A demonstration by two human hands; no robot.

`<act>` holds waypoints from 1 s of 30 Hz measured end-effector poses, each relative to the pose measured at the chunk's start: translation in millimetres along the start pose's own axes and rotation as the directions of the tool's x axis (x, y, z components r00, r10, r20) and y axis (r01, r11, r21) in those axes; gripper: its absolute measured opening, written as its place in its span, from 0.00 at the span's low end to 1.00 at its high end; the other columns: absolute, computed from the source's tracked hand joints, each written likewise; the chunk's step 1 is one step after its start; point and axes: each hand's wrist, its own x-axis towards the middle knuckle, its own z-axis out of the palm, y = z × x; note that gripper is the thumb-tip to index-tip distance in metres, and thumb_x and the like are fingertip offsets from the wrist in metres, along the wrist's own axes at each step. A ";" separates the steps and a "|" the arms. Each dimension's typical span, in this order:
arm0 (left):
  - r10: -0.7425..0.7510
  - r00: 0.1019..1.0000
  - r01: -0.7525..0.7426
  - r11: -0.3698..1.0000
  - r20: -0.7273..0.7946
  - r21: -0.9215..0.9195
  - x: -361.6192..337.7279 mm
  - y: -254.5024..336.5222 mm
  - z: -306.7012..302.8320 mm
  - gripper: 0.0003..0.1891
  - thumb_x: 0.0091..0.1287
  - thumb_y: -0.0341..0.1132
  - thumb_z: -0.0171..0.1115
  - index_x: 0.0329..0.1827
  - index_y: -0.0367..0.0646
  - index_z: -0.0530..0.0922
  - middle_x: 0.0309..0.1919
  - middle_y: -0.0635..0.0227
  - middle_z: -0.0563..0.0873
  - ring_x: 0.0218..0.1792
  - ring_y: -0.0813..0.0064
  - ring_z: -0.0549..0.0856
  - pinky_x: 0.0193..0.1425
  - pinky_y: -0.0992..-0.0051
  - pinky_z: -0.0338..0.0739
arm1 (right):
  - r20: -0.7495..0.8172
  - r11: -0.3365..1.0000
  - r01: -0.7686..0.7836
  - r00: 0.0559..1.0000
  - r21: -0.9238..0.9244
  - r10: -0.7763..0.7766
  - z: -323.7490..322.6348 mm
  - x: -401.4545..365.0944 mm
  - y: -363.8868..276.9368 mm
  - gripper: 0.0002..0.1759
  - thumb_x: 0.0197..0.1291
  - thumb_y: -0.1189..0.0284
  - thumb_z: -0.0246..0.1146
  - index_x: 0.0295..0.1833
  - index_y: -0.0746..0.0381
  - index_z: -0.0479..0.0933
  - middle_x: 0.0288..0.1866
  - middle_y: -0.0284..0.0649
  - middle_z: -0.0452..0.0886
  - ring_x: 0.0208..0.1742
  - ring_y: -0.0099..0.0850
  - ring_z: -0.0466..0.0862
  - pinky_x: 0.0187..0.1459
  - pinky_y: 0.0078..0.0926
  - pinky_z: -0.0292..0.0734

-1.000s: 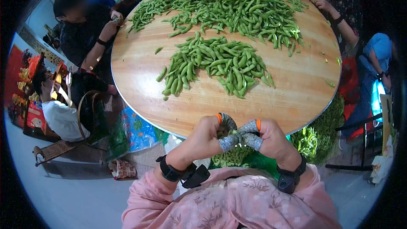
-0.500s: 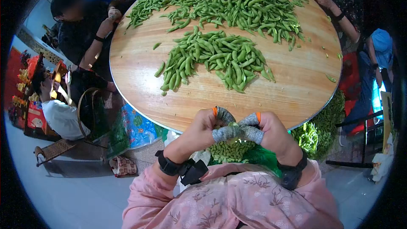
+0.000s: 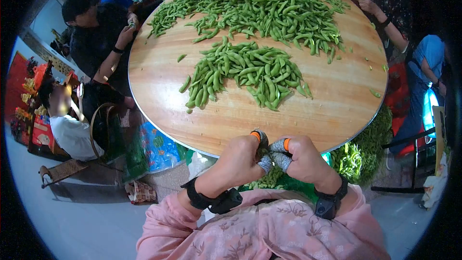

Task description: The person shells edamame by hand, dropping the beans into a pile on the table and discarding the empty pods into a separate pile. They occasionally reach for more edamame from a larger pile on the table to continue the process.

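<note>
At the near edge of the round wooden table [image 3: 216, 125], my left hand [image 3: 248, 156] and my right hand [image 3: 293, 156] meet, their fingers closed. Both wear grey finger covers with orange bands. Something small and green shows between the fingertips, too hidden to name. Below them, shelled green beans [image 3: 267, 179] lie in a container partly hidden by my hands. A small heap of green pods [image 3: 250, 70] lies on the table in front of me, and a larger pile of pods [image 3: 269, 5] is behind it.
A person in black [image 3: 89, 33] sits at the left, with another in white [image 3: 72, 135] below. At the right, a person in a dark patterned top [image 3: 390, 9] holds both hands near the table. Discarded green pods [image 3: 353, 159] are heaped beside the table's lower right edge.
My hands have moved slightly down and closer together, covering more of the shelled beans. The table and its pods appear slightly lower in view.
</note>
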 end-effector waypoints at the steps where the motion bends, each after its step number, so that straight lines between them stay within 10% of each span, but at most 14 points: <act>1: -0.021 1.000 0.020 1.000 -0.017 -0.013 -0.9 1.2 3.4 0.10 0.39 0.28 0.57 0.26 0.35 0.72 0.14 0.52 0.74 0.21 0.51 0.75 0.24 0.64 0.68 | 0.004 1.000 -0.008 1.000 0.000 0.008 0.0 -0.7 0.7 0.08 0.38 0.80 0.55 0.30 0.66 0.74 0.24 0.50 0.74 0.26 0.45 0.74 0.29 0.31 0.69; 8: 0.097 0.994 -0.088 0.981 0.041 -0.175 1.8 -9.3 2.0 0.11 0.44 0.27 0.57 0.32 0.37 0.74 0.18 0.53 0.76 0.24 0.54 0.78 0.28 0.65 0.71 | 0.005 0.990 -0.135 0.991 -0.047 0.135 -33.0 -20.0 -16.0 0.07 0.41 0.78 0.56 0.30 0.64 0.75 0.24 0.48 0.75 0.27 0.42 0.76 0.30 0.29 0.70; 12: 0.204 0.949 -0.179 0.976 -0.239 0.123 27.8 -20.6 -26.8 0.10 0.52 0.27 0.59 0.38 0.36 0.75 0.32 0.58 0.79 0.33 0.66 0.79 0.38 0.76 0.73 | 0.024 0.923 -0.080 0.995 -0.375 0.095 -94.5 -63.1 -13.2 0.09 0.43 0.76 0.58 0.34 0.63 0.76 0.27 0.46 0.77 0.29 0.39 0.78 0.32 0.30 0.71; 14: 0.258 0.896 -0.150 0.942 -0.362 0.300 57.0 -31.0 -42.9 0.10 0.52 0.28 0.59 0.38 0.37 0.75 0.31 0.55 0.79 0.28 0.62 0.79 0.33 0.72 0.73 | -0.273 0.756 -0.523 0.852 -0.394 0.447 -109.4 -84.3 -16.9 0.09 0.44 0.77 0.58 0.35 0.65 0.75 0.27 0.45 0.78 0.29 0.37 0.78 0.32 0.28 0.71; 17: 0.315 0.866 -0.126 0.889 -0.389 0.440 99.4 -47.2 -51.7 0.10 0.49 0.26 0.58 0.35 0.36 0.74 0.30 0.52 0.77 0.31 0.55 0.77 0.35 0.67 0.72 | -0.574 0.701 -0.462 0.814 -0.544 0.091 -115.7 -118.2 27.4 0.09 0.44 0.79 0.57 0.35 0.68 0.74 0.25 0.44 0.77 0.25 0.34 0.76 0.30 0.25 0.70; 22: 0.394 0.876 -0.160 0.781 -0.277 0.604 137.3 -59.4 -48.7 0.07 0.45 0.22 0.54 0.30 0.33 0.72 0.27 0.51 0.75 0.32 0.52 0.76 0.37 0.64 0.71 | -0.651 0.820 -0.524 0.710 -0.231 0.270 -100.1 -102.7 9.9 0.07 0.45 0.80 0.58 0.33 0.69 0.74 0.26 0.40 0.77 0.25 0.25 0.74 0.29 0.21 0.69; 30: 0.228 0.956 -0.080 0.808 -0.184 0.584 120.1 -48.9 -50.8 0.04 0.46 0.24 0.54 0.25 0.32 0.72 0.23 0.49 0.77 0.29 0.53 0.78 0.32 0.64 0.73 | -0.438 0.951 -0.284 0.875 -0.121 0.205 -55.0 -41.8 -0.3 0.07 0.45 0.80 0.59 0.33 0.68 0.76 0.25 0.42 0.78 0.27 0.27 0.77 0.31 0.22 0.71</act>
